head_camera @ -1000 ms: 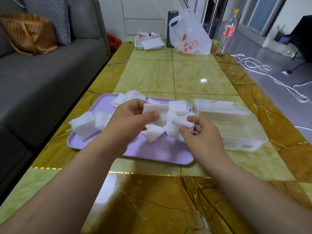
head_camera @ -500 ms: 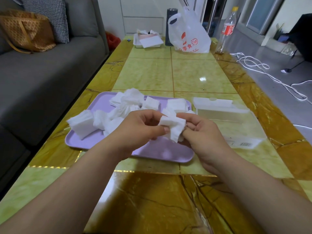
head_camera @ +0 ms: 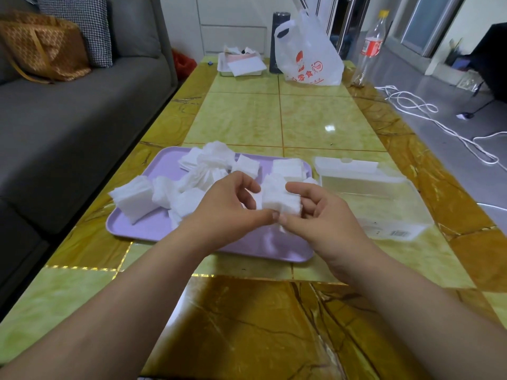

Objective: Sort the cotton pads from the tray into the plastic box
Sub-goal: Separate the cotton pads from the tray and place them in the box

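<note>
A lilac tray lies on the table with several loose white cotton pads heaped across its far half. Above the tray's near right part, a small squared stack of cotton pads is pinched between my left hand and my right hand. Fingers curl over the stack's top and both thumbs meet under it. The clear plastic box stands open just right of the tray, its lid hinged back at the far side.
A grey sofa with a brown bag runs along the table's left side. At the table's far end stand a white tray of papers, a dark flask, a white plastic bag and a bottle. White cables lie on the floor to the right.
My hands lifted a bunch of pads off the heap, drew together and pressed them into a neat stack. The stack now stands more upright between my fingers.
</note>
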Demonstrator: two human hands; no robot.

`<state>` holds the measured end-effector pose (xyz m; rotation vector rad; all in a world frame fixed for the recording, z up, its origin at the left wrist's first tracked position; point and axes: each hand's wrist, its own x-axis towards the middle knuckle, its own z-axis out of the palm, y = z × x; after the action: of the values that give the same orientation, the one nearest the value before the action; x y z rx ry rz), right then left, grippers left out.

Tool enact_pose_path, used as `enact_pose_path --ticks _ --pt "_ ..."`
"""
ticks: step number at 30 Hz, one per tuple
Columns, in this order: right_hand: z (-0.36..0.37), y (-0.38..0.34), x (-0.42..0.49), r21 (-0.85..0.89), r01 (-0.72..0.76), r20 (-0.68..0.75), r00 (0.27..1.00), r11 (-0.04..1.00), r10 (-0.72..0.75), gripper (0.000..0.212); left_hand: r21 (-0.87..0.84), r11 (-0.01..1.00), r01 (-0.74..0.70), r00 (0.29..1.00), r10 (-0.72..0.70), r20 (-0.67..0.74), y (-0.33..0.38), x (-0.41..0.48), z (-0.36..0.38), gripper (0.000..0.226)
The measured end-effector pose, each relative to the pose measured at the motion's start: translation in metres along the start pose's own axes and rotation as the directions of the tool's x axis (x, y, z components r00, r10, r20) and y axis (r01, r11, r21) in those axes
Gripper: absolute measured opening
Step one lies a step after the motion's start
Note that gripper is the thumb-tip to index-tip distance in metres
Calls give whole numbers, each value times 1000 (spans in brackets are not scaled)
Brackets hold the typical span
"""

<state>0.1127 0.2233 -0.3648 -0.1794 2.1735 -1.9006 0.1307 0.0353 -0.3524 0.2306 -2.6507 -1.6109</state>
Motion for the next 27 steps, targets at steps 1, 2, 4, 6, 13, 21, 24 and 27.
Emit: enact_pose_path --ticks 1,2,4,6,13,21,24,27 --pt "1 1 0 -25 2 -7 1000 1000 -2 55 31 999 -9 1000 8 30 -1 -1 0 48" --pt "1 1 0 -44 4 0 1000 999 -4 54 32 999 -19 997 17 81 -2 0 -1 47" --pt "2 2 0 -108 13 12 1000 994 -12 53 40 998 -51 984 44 172 -2 0 0 31" --pt "6 4 -1 -233 32 16 999 972 -29 51 101 992 -76 981 56 187 -4 0 1 19" --pt "17 5 -9 -411 14 18 1000 911 -7 65 262 962 -77 976 19 215 -10 0 7 29" --pt "31 9 -12 -290 -27 27 999 957 37 88 372 913 -166 960 63 273 -9 -3 21 17" --pt "33 10 -14 -245 -6 41 999 970 16 93 441 864 -243 944 107 311 -6 -6 23 28" --pt "26 3 -14 -265 29 51 999 964 -16 83 368 903 -221 958 131 256 -6 -6 15 15"
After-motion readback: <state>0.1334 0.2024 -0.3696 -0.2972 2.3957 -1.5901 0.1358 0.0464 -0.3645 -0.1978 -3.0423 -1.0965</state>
